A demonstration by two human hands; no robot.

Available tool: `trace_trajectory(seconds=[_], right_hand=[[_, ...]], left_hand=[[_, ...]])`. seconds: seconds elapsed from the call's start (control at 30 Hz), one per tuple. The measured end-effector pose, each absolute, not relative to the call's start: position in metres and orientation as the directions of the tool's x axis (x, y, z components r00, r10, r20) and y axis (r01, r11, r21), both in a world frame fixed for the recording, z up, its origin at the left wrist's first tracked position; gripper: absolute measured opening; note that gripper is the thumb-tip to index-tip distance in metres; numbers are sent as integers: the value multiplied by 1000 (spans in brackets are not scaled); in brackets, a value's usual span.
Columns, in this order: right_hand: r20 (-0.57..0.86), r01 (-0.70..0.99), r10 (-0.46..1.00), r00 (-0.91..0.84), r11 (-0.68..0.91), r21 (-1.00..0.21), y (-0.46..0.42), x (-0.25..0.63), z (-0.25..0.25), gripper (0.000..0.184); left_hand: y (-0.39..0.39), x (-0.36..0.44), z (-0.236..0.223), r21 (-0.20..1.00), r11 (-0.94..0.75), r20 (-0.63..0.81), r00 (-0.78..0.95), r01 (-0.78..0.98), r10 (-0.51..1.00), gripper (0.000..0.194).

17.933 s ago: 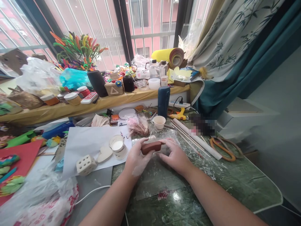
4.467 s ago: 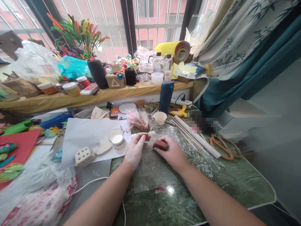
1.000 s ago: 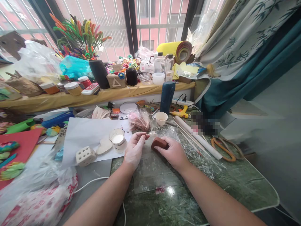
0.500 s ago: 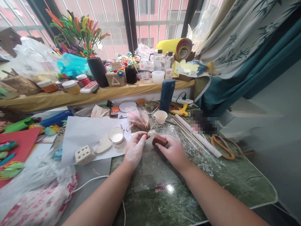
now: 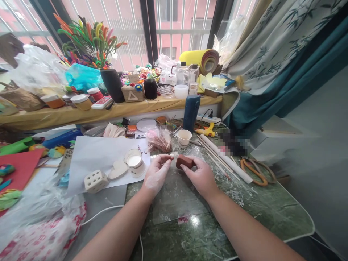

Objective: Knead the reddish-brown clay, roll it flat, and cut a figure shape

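Note:
My right hand [image 5: 203,177] grips a reddish-brown block that looks like clay [image 5: 183,162], thumb on its near side and fingers behind. Just to the left, my left hand [image 5: 157,174], whitish with powder or residue, is closed in a pinch. A small reddish-brown bit [image 5: 172,158] shows at its fingertips, apart from the block. Both hands are over a clear plastic sheet [image 5: 174,206] on the green marbled tabletop. Beyond them lie a plastic bag with brown material [image 5: 160,141] and a small off-white cup [image 5: 184,138].
Left of my hands, white paper [image 5: 89,152] carries a glass jar [image 5: 135,165], a pale heart [image 5: 118,169] and a large white die [image 5: 95,181]. On the right are thin sticks [image 5: 217,156], a yellow glue gun [image 5: 206,129] and orange-handled scissors [image 5: 252,173]. A blue cylinder [image 5: 191,113] stands behind.
The whole view has shifted slightly. My left fingertips have straightened and loosened a little around the small bit. My right hand keeps its hold on the block.

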State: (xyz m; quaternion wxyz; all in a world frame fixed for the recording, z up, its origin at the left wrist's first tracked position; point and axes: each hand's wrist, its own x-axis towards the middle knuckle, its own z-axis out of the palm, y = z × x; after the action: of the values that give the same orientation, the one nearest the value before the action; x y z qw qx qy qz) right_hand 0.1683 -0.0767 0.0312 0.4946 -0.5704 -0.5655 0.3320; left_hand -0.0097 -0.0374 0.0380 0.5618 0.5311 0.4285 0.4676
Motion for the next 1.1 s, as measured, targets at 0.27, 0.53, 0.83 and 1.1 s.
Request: trace_trajectory(seconds=[0.27, 0.53, 0.83, 1.1], right_hand=[[77, -115, 997, 29, 80, -990, -74, 167, 16, 46], [57, -20, 998, -39, 57, -998, -71, 176, 16, 45], [212, -61, 887, 409, 259, -964, -84, 181, 56, 31], [497, 620, 772, -397, 625, -475, -111, 203, 62, 38]], left_hand=[[-41, -10, 32, 999, -9, 24, 339, -44, 940, 29], [-33, -14, 27, 990, 52, -2, 347, -133, 938, 34], [-33, -11, 34, 986, 48, -26, 130, -162, 991, 41], [-28, -10, 27, 982, 42, -33, 48, -185, 998, 37]])
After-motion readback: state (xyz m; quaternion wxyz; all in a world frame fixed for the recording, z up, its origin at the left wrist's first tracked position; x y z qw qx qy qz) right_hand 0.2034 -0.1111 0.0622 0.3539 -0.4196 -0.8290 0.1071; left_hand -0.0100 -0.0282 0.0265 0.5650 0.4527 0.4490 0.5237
